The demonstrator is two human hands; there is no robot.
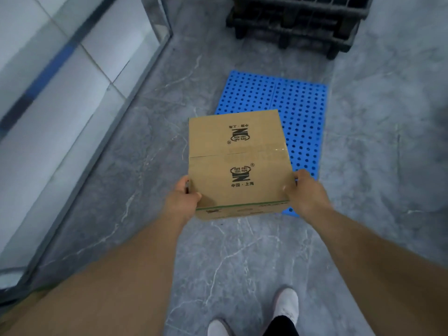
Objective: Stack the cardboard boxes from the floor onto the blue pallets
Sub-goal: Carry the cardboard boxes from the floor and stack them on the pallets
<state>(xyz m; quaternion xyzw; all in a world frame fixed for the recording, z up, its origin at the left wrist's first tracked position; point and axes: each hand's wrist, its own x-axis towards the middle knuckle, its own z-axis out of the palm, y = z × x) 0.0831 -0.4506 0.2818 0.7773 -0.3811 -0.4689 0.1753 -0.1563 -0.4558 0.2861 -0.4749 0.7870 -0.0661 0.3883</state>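
cardboard box (pixel 238 163) held between left hand (pixel 183 198), right hand (pixel 306 190)

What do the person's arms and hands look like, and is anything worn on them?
Both arms are bare up to the frame's edge: no sleeves are visible. The left hand and the right hand wear no gloves, and no watch, bracelet or ring shows on either. No markings can be seen, though the picture is slightly blurred.

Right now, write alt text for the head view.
Both hands, left hand and right hand, hold a sealed cardboard box by its sides above a grey marbled floor, with empty blue pallets just beyond it.
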